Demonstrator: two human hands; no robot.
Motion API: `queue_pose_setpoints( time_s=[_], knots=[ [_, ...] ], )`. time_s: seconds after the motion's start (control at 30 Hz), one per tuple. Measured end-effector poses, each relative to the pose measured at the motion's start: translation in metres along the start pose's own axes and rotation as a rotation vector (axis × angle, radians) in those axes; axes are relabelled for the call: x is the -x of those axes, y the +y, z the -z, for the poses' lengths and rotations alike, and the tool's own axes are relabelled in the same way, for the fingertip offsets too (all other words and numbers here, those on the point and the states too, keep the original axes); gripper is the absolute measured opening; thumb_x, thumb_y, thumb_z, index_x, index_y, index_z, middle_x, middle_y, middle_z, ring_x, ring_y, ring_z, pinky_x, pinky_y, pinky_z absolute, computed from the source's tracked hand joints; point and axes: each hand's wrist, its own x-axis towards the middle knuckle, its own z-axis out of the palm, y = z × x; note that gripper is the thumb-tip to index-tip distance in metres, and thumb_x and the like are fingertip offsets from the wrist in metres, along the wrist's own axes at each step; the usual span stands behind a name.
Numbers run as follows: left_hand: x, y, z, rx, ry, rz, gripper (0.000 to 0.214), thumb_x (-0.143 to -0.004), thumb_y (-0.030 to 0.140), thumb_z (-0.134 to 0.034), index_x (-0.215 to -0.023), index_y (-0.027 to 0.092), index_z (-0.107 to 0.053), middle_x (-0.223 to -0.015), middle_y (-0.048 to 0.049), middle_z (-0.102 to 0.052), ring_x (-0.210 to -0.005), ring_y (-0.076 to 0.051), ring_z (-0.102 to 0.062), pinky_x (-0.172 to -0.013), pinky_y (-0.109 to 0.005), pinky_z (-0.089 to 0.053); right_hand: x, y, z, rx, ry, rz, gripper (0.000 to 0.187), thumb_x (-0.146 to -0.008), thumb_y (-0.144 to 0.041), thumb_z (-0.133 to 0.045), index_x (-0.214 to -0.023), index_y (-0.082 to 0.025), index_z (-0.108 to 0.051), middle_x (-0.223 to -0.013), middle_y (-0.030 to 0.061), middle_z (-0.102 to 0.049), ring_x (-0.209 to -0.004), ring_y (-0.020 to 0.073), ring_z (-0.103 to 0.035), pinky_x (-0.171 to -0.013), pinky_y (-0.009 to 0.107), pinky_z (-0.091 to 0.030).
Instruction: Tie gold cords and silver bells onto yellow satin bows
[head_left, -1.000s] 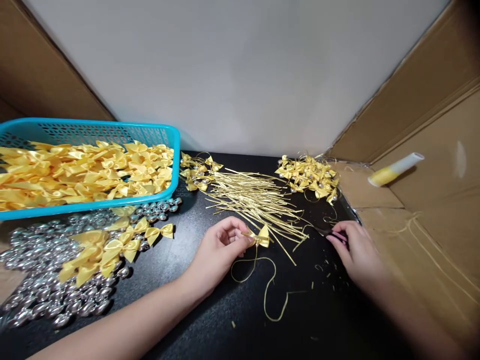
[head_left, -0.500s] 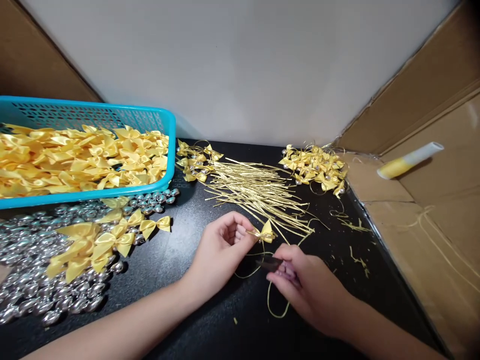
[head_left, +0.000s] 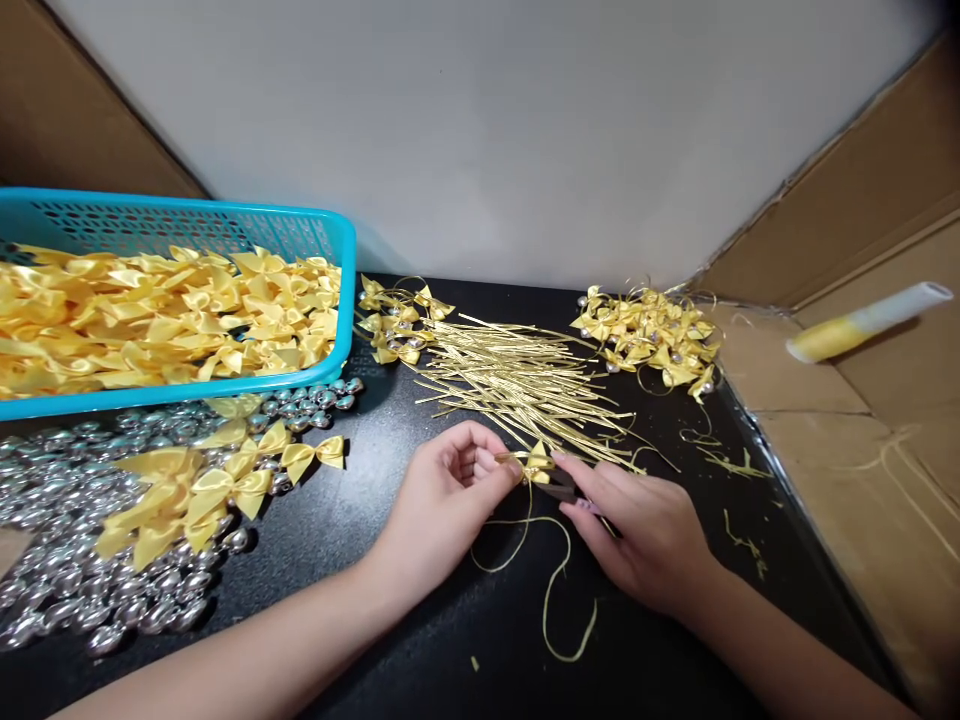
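Well inside the right edge of the tabletop (head_left: 427,670), the left hand (head_left: 454,492) is pinching a bow (head_left: 538,466), seemingly light, soft, best held at its knot, while the right hand (head_left: 646,528) is gripping a cutter (head_left: 557,490) beside it.

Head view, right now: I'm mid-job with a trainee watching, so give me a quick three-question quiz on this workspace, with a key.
1. Which hand holds the dark-bladed tool?
2. True or false: the blue basket is heaped with silver beads.
3. The gold strips lie:
A) inside the basket
B) on the dark table
C) against the white-and-yellow tube

Key:
1. The right hand; the left hand holds a single bow.
2. False; yellow bows fill it.
3. B
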Motion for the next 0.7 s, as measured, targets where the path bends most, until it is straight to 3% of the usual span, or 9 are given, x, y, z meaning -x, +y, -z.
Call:
queue_pose_setpoints(
  time_s=[0.7],
  knots=[
    [0.0066,-0.0029,-0.0054,-0.112,0.041,-0.068,0.009,-0.071,0.017,-0.064,-0.068,0.017,-0.056,-0.058,0.0057,-0.05,-0.053,-0.007,-0.044,-0.049,-0.017,-0.037,0.0039,-0.0034,-0.0024,-0.012,-0.025,0.002,0.031,-0.096,-0.023,-0.043,-0.118,-0.014,-0.063,-0.071,0.0019,-0.068,-0.055,0.0136,-0.059,-0.051,0.027,-0.038]
  ],
)
